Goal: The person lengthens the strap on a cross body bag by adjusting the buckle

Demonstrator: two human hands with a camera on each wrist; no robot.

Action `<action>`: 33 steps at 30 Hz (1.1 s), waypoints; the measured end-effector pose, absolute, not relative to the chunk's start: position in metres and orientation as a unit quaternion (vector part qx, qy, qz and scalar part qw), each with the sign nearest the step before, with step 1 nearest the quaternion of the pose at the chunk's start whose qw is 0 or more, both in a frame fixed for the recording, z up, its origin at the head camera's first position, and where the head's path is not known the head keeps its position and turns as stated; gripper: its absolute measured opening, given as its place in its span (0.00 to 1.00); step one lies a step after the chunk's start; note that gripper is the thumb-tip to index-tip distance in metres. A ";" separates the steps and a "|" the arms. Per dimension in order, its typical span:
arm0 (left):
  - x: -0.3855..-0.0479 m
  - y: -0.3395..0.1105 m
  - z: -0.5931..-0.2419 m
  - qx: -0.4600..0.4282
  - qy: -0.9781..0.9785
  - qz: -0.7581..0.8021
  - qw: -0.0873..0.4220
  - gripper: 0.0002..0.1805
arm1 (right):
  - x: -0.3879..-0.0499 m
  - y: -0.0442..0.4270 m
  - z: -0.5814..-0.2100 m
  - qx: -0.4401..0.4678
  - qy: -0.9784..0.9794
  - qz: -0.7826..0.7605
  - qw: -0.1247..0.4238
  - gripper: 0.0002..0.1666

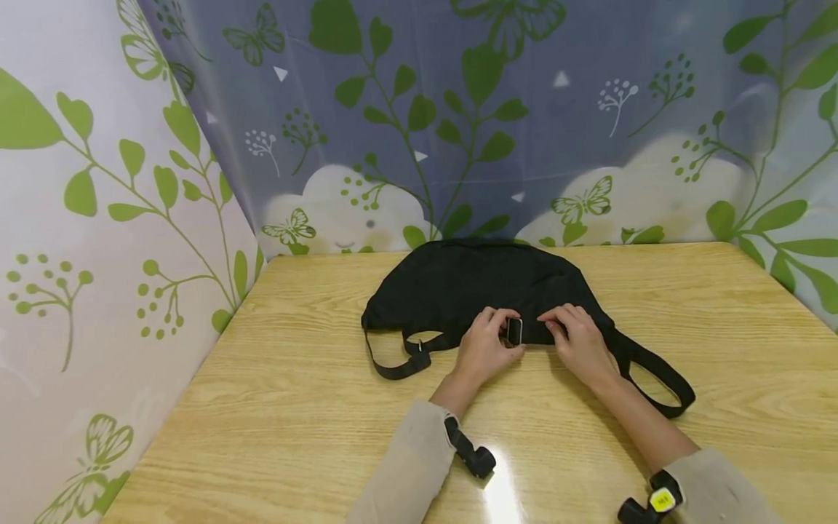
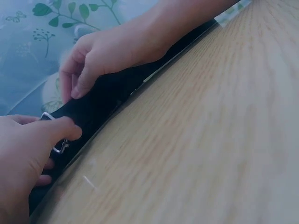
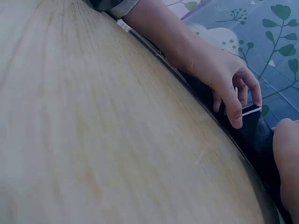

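Note:
A black waist bag lies on the table. My left hand grips a rectangular metal-framed buckle at the bag's lower edge, with thumb below and fingers above. In the left wrist view, the silver buckle shows beside the left thumb. Just to the right, my right hand has its thumb and forefinger pinched together against the bag's black fabric. In the left wrist view the right hand points down at the fabric; its fingertips hide what exactly they pinch.
A looped strap with a small metal slider lies left of the hands. Another strap loop trails to the right. The wood-grain table meets a leaf-patterned cloth behind the bag and on the left.

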State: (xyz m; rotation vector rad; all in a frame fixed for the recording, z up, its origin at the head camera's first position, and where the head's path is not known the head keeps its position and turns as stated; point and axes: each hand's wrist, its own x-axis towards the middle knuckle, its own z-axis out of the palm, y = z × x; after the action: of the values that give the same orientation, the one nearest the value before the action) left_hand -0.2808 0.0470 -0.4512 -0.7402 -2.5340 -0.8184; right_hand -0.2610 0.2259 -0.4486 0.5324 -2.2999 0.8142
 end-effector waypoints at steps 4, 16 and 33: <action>-0.273 0.049 -0.452 -0.259 -0.908 -0.276 0.177 0.25 | -0.257 0.222 -0.449 0.211 -0.888 0.308 0.267 0.06; -0.237 0.024 -0.450 -0.323 -0.888 -0.253 0.209 0.24 | -0.243 0.213 -0.452 0.259 -0.890 0.278 0.253 0.11; -0.235 -0.084 -0.454 -0.179 -0.906 -0.245 0.296 0.15 | -0.204 0.233 -0.452 0.229 -0.897 0.320 0.201 0.11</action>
State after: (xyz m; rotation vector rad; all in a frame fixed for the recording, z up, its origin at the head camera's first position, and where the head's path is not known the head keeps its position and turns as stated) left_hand -0.2346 -0.0840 -0.4536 -0.4764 -2.4082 -0.6507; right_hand -0.2037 0.2327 -0.4518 0.6389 -2.5061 0.8925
